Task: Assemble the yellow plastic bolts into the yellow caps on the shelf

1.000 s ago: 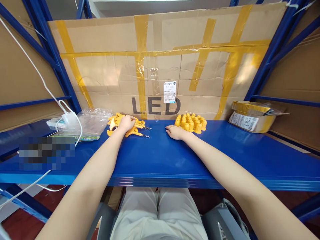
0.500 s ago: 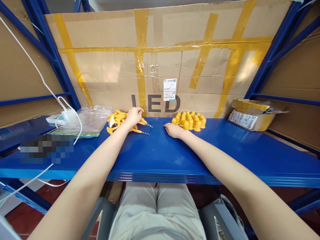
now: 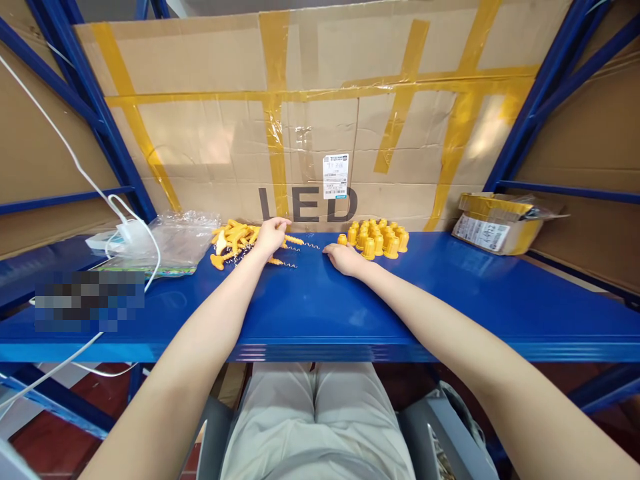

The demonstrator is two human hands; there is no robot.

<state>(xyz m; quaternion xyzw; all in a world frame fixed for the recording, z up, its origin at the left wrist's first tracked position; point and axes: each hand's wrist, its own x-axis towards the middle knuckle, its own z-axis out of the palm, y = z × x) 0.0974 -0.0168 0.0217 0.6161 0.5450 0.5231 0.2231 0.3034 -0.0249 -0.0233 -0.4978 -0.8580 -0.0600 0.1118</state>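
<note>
My left hand (image 3: 270, 235) lies on the right end of a loose pile of yellow corkscrew pieces (image 3: 235, 239) with metal spiral tips. Its fingers are curled down over one piece of the pile. My right hand (image 3: 342, 257) rests palm down on the blue shelf (image 3: 380, 300), fingers flat and holding nothing. It lies just left of a tight cluster of yellow cone-shaped caps (image 3: 376, 239) that stand upright. Both piles sit at the back of the shelf against the cardboard.
A taped cardboard sheet marked LED (image 3: 320, 120) closes the back. A clear plastic bag (image 3: 173, 240), a white charger (image 3: 125, 233) and its cable lie at the left. A small taped carton (image 3: 495, 223) sits at the right. Blue rack posts flank both sides.
My left hand has slid to the right across the corkscrew pile, and a few pieces now lie spread out. My right hand has barely shifted. The camera tilted slightly.
</note>
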